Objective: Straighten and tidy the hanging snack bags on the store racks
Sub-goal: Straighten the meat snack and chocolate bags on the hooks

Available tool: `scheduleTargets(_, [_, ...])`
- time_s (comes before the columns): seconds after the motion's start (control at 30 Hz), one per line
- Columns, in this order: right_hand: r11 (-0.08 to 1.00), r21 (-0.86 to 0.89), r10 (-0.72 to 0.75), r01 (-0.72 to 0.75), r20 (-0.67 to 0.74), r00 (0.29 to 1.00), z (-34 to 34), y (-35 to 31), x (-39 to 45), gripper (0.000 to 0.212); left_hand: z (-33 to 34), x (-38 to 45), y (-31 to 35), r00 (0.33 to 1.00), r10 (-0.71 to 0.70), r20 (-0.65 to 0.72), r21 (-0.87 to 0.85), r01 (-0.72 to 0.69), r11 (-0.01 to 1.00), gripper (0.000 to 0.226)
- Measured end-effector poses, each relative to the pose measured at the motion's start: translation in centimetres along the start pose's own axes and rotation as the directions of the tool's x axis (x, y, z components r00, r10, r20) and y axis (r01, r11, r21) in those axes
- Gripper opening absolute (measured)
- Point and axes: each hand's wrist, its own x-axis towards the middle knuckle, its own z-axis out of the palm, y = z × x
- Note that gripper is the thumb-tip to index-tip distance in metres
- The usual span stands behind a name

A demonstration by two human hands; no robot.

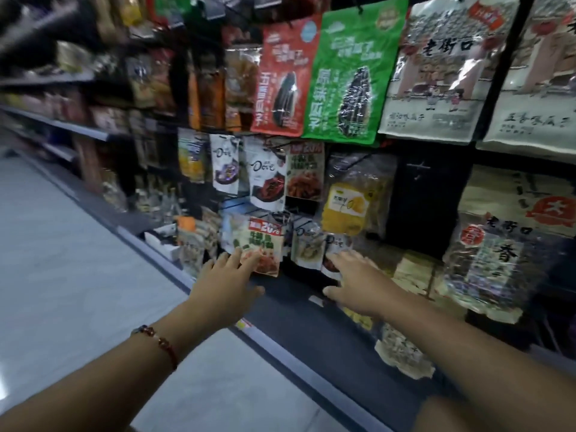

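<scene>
**Foil and plastic snack bags, lowest hanging row: both hands reaching in**

Foil-faced pouches hang from pegs on the rack, several rows deep. Item in hand: the 20% bag (265,251), red banner on top, hanging tilted on the lowest row, just above the shelf edge (311,363). Left hand (224,288): fingers straight and spread, tips touching the bag's lower left corner, gripping nothing. Right hand (355,285): likewise spread flat, fingertips at the bottom of a Dove pouch (335,254) one peg over; actual contact is blurred. Neighbouring Dove pouch (307,247) hangs between the two hands.

Handling note, as judgement: steady each bag by its lower edge, turn it face-out, and level it without tugging down on the peg hole. Work one peg at a time so neighbours do not swing.
</scene>
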Motion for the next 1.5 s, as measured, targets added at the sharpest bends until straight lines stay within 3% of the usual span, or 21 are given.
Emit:
scheduleTargets(0.2, [0.979, 0.089, -0.187, 0.184, 0.023, 0.982, 0.4, -4.9, 3.8, 0.076, -1.0, -1.4, -5.2, 0.993, -0.121, 0.0, -0.018, 0.121, 0.992, 0.071])
scheduleTargets(0.33, [0.961, 0.173, -0.216, 0.216, -0.022, 0.976, 1.2, -6.6, 7.9, 0.078, -0.6, 1.4, -7.9, 0.987, -0.144, -0.068, -0.066, 0.14, 0.988, 0.069])
scheduleTargets(0.5, [0.955, 0.234, -0.174, 0.184, -0.062, 0.983, 3.6, -6.7, 15.1, 0.073, 2.9, 7.0, -11.0, 0.988, -0.141, -0.071, -0.095, 0.134, 0.986, 0.069])
scheduleTargets(0.6, [0.962, 0.246, -0.122, 0.118, 0.002, 0.992, 4.0, -7.0, 18.1, 0.074, 4.1, 9.1, -12.5, 0.992, -0.113, 0.064, -0.036, 0.115, 0.993, 0.071])
scheduleTargets(0.7, [0.966, 0.244, -0.095, 0.088, 0.014, 0.995, 1.2, -7.0, 19.4, 0.067, 1.7, 11.0, -13.4, 0.988, -0.104, 0.11, 0.045, 0.1, 0.994, 0.072])
scheduleTargets(0.8, [0.97, 0.237, -0.052, 0.061, -0.042, 0.998, -1.9, -6.8, 19.2, 0.058, -2.0, 12.8, -13.2, 0.992, -0.081, 0.093, 0.1, 0.072, 0.992, 0.069])
scheduleTargets(1.13, [0.995, 0.086, -0.039, 0.049, -0.117, 0.992, -2.2, -7.4, 16.3, 0.072, -3.5, 11.8, -10.8, 0.999, -0.033, -0.042, -0.001, 0.033, 0.999, 0.071])
scheduleTargets(1.5, [0.937, 0.349, 0.076, 0.0, -0.206, 0.975, -0.2, -6.8, 23.5, 0.064, 2.1, 15.7, -12.9, 0.995, -0.091, -0.049, -0.178, 0.081, 0.981, 0.072])
